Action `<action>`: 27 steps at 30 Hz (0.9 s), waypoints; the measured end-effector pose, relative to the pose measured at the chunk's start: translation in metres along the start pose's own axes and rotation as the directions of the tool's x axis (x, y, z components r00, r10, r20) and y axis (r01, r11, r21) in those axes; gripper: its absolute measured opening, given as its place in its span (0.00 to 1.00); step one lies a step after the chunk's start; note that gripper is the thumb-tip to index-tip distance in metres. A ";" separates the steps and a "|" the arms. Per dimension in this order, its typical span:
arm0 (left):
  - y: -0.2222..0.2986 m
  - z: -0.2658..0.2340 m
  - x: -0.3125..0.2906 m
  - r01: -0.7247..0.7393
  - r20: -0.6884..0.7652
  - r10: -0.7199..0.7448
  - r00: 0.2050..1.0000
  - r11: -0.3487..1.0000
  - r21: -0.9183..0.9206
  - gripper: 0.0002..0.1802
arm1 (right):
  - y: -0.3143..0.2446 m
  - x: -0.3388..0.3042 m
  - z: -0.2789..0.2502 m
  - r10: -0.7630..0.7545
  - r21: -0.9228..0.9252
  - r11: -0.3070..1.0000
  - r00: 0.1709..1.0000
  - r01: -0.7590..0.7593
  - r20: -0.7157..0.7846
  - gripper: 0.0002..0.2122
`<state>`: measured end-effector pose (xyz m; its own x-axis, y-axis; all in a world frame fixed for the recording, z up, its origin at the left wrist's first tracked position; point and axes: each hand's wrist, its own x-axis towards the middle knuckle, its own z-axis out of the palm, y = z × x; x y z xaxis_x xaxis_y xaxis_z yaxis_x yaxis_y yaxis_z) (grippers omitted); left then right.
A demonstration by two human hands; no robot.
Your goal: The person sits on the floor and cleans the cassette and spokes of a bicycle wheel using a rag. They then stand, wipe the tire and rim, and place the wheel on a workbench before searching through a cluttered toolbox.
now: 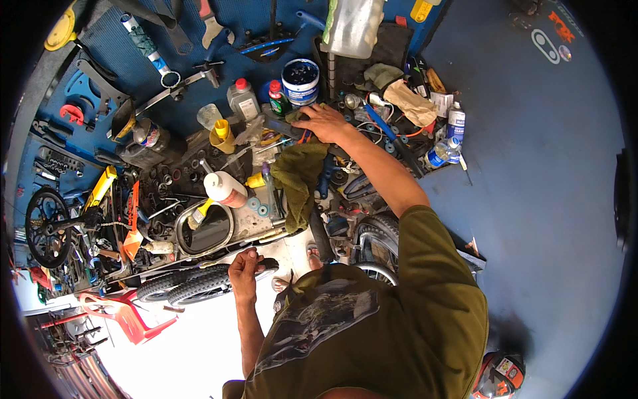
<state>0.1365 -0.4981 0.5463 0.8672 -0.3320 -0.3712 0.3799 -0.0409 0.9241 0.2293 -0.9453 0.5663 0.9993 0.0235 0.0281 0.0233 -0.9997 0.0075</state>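
My right hand (323, 124) reaches across the cluttered workbench, palm down with its fingers apart. Its fingertips are over small items just in front of a blue and white tub (300, 81) of dark grease-like stuff. Whether they touch anything is unclear. An olive-green cloth (297, 174) hangs over the bench edge below that wrist. My left hand (244, 271) is raised in front of the bench, fingers pinched together; anything in them is too small to make out. Nearest to it are a bicycle tyre (206, 284) and an oval metal tray (205, 249) with dark liquid and a yellow-handled brush (201, 213).
A white bottle (224, 189), a grey bottle (243, 100) with a red cap and a yellow cup (222, 137) stand on the bench. Plastic bottles (441, 152) sit at its right end. Tools hang on the blue wall panel (193, 40). A red plastic chair (129, 319) stands lower left.
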 end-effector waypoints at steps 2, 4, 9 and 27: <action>0.000 -0.002 0.000 0.003 -0.017 -0.003 1.000 1.000 0.007 0.14 | 0.008 0.008 0.002 -0.079 -0.068 0.995 0.997 0.079 0.006 0.24; -0.007 -0.008 -0.001 0.036 -0.030 -0.036 0.999 0.999 0.021 0.14 | 0.013 0.012 -0.001 -0.139 -0.114 0.983 0.990 0.141 0.025 0.17; -0.020 -0.018 -0.009 0.075 -0.061 -0.074 0.995 0.997 0.014 0.16 | 0.031 -0.019 -0.029 -0.100 -0.007 0.995 0.981 0.100 -0.169 0.15; -0.017 -0.020 -0.002 0.103 -0.101 -0.095 0.990 0.991 0.087 0.14 | 0.191 -0.044 -0.156 0.286 -0.137 0.859 0.685 -0.493 -0.670 0.21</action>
<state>0.1348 -0.4785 0.5292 0.8555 -0.2295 -0.4642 0.4383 -0.1565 0.8851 0.1852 -1.1359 0.7225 0.6723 -0.2654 0.6911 -0.4762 -0.8698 0.1293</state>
